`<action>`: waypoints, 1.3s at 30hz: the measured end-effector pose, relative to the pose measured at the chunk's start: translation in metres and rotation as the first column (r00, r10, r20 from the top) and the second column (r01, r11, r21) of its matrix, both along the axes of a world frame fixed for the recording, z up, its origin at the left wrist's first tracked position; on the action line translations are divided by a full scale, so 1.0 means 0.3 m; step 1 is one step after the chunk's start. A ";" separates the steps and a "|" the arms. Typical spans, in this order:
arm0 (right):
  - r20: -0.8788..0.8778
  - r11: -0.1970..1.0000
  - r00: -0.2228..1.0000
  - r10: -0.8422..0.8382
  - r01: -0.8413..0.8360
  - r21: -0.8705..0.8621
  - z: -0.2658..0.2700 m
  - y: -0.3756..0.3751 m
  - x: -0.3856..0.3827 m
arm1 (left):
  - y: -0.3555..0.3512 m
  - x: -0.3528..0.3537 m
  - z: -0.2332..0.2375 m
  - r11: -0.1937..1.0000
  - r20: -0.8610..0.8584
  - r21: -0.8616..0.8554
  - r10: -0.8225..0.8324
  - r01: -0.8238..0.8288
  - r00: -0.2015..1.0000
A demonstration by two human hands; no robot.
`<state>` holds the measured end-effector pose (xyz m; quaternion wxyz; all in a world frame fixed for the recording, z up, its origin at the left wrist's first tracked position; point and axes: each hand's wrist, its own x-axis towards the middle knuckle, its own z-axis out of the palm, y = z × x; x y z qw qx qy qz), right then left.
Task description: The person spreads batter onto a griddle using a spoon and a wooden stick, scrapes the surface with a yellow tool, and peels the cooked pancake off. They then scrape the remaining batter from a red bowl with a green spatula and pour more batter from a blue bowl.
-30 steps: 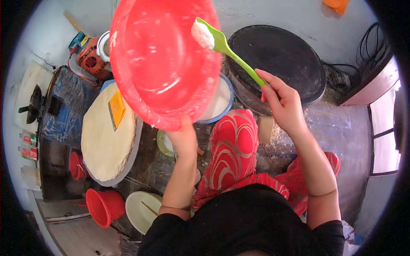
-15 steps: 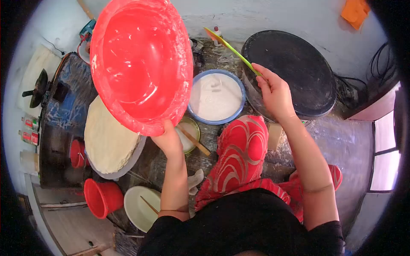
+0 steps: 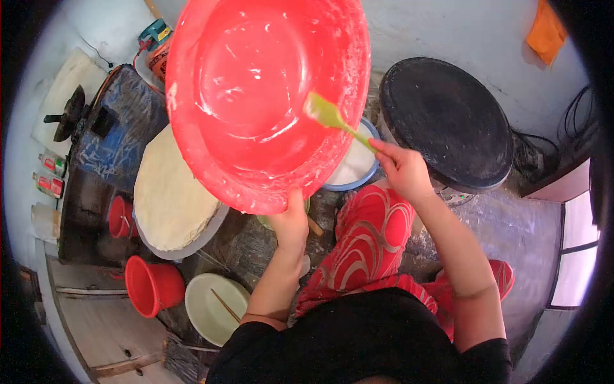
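Note:
A big red basin [image 3: 249,70] is held up and tilted, its inside turned toward me. White batter-like residue streaks its rim and inner wall. My left hand [image 3: 291,221] grips the lower rim, with the thumb on the inner side. A green spatula [image 3: 327,114] with whitish residue on its blade is closed in my right hand [image 3: 404,168] by its handle. The blade overlaps the right part of the basin's inside in this view. Behind the basin, a blue-rimmed bowl [image 3: 350,168] of white contents is partly hidden.
A large round black lid or griddle [image 3: 448,121] stands at the right. To the left is a round tray heaped with pale dough [image 3: 173,195]. A red bucket [image 3: 153,286] and a pale bowl [image 3: 214,317] with a stick sit lower left. An orange cloth [image 3: 545,32] hangs on the wall.
The basin has moved right and now covers most of the blue-rimmed bowl. The spatula has swung down and left, from beside the basin to in front of its inside.

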<state>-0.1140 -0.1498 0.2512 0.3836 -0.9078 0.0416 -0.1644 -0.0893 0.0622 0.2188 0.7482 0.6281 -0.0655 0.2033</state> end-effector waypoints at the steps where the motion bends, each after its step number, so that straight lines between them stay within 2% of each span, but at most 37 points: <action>1: 0.004 1.000 1.000 0.005 -0.005 -0.004 0.012 0.017 -0.018 | -0.006 -0.006 0.019 1.000 0.004 -0.004 0.005 -0.005 1.000; 3: -0.074 0.986 0.985 0.159 -0.155 0.055 0.042 0.072 -0.065 | -0.009 -0.021 0.056 0.998 -0.055 -0.066 -0.014 0.010 0.998; 4: -0.076 0.986 0.984 0.163 -0.159 0.054 0.034 0.091 -0.076 | -0.005 -0.024 0.052 0.998 -0.056 -0.067 -0.010 0.006 0.998; 6: 0.056 0.934 0.972 0.229 -0.236 0.269 0.009 0.112 -0.086 | -0.005 -0.028 0.040 0.998 -0.039 0.011 -0.060 0.061 0.997; 7: 0.056 0.884 0.961 0.271 -0.271 0.380 0.009 0.121 -0.084 | -0.005 -0.033 0.039 0.998 -0.038 0.012 -0.061 0.061 0.997; 8: 0.059 0.884 0.961 0.270 -0.272 0.379 0.022 0.119 -0.090 | -0.008 -0.036 0.040 0.998 -0.085 -0.035 -0.061 0.058 0.995; 10: -0.228 0.668 0.891 0.392 -0.106 0.737 0.065 0.113 -0.101 | -0.009 -0.035 0.041 0.995 -0.127 -0.082 -0.065 0.054 0.990; 11: -0.224 0.667 0.892 0.392 -0.108 0.737 0.057 0.099 -0.099 | -0.010 -0.031 0.041 0.992 -0.073 -0.114 -0.054 0.045 0.996; 13: -0.086 0.797 0.981 0.172 -0.087 0.597 0.028 0.036 -0.095 | -0.011 -0.027 0.032 0.988 -0.016 -0.149 -0.032 0.029 0.999; 14: -0.087 0.797 0.981 0.175 -0.089 0.597 0.036 0.008 -0.089 | -0.005 -0.025 0.025 0.994 0.003 -0.108 -0.007 0.007 1.000; 15: 0.060 0.968 0.998 0.012 -0.027 0.250 0.052 -0.019 -0.079 | 0.000 -0.023 0.023 0.998 0.023 -0.069 0.015 -0.013 1.000; 16: 0.258 0.986 0.962 -0.086 0.119 -0.114 0.063 -0.032 -0.074 | 0.004 -0.023 0.027 0.997 0.025 -0.070 0.013 -0.011 1.000; 17: 0.260 0.986 0.962 -0.090 0.122 -0.112 0.065 -0.037 -0.072 | 0.003 -0.024 0.034 0.996 0.032 -0.085 -0.023 0.026 0.999; 19: 0.232 0.963 0.971 -0.054 0.112 -0.246 0.072 -0.038 -0.074 | 0.001 -0.036 0.056 0.992 0.044 -0.104 -0.061 0.065 0.997; 21: 0.100 0.985 0.993 0.063 -0.046 -0.165 0.061 0.022 -0.110 | 0.000 -0.058 0.080 0.998 -0.111 -0.034 -0.051 0.048 0.992; 22: 0.015 0.989 0.993 0.114 -0.112 -0.101 0.058 0.054 -0.132 | 0.005 -0.053 0.059 0.998 -0.110 -0.034 -0.047 0.043 0.993; 23: 0.017 0.988 0.993 0.118 -0.115 -0.101 0.039 0.081 -0.143 | 0.010 -0.039 0.025 0.997 -0.062 -0.026 -0.081 0.079 0.995; 24: 0.054 0.967 0.976 0.210 -0.216 0.135 0.008 0.105 -0.149 | 0.012 -0.033 -0.002 0.993 -0.014 -0.015 -0.116 0.116 0.993; 25: 0.113 0.880 0.951 0.288 -0.309 0.360 -0.007 0.128 -0.147 | 0.007 -0.039 -0.002 0.993 -0.012 -0.012 -0.116 0.116 0.993; 26: 0.115 0.878 0.951 0.286 -0.308 0.366 0.022 0.149 -0.148 | -0.005 -0.050 -0.003 0.991 -0.108 -0.057 -0.123 0.117 0.986; 27: -0.060 0.691 0.931 0.359 -0.222 0.688 0.074 0.166 -0.156 | -0.019 -0.058 -0.003 0.988 -0.202 -0.104 -0.132 0.113 0.970; 28: -0.190 0.433 0.859 0.476 -0.041 0.900 0.116 0.172 -0.162 | -0.032 -0.060 -0.008 0.988 -0.200 -0.100 -0.132 0.114 0.971; 29: -0.191 0.319 0.827 0.529 0.015 0.948 0.133 0.164 -0.162 | -0.049 -0.059 -0.015 0.971 -0.161 -0.203 -0.160 0.126 0.974; 30: -0.187 0.318 0.830 0.526 0.011 0.948 0.155 0.162 -0.161 | -0.062 -0.057 -0.017 0.942 -0.117 -0.306 -0.185 0.141 0.976; 31: -0.090 0.169 0.843 0.531 -0.001 0.986 0.183 0.169 -0.156 | -0.068 -0.054 0.005 0.914 -0.117 -0.374 -0.212 0.155 0.970; 32: 0.010 0.014 0.855 0.518 -0.020 1.000 0.195 0.165 -0.159 | -0.072 -0.049 0.004 0.914 -0.110 -0.372 -0.217 0.162 0.970; 33: 0.016 0.012 0.859 0.512 -0.026 1.000 0.198 0.153 -0.164 | -0.071 -0.038 0.003 0.913 -0.135 -0.383 -0.208 0.143 0.969; 35: -0.005 0.268 0.963 0.269 -0.070 0.961 0.202 0.115 -0.184 | -0.063 -0.019 0.034 0.909 -0.158 -0.394 -0.215 0.138 0.964; 36: -0.001 0.270 0.967 0.255 -0.070 0.960 0.206 0.083 -0.199 | -0.057 -0.009 0.057 0.915 -0.186 -0.387 -0.194 0.110 0.963; 37: 0.004 0.353 0.971 0.240 -0.091 0.931 0.210 0.044 -0.220 | -0.053 -0.005 0.086 0.921 -0.214 -0.379 -0.176 0.084 0.961; 38: 0.010 0.433 0.976 0.217 -0.105 0.895 0.210 0.006 -0.244 | -0.054 -0.001 0.108 0.919 -0.210 -0.379 -0.201 0.110 0.957; 39: 0.031 0.454 0.989 0.142 -0.093 0.886 0.192 -0.022 -0.259 | -0.059 0.001 0.130 0.891 -0.170 -0.425 -0.252 0.160 0.953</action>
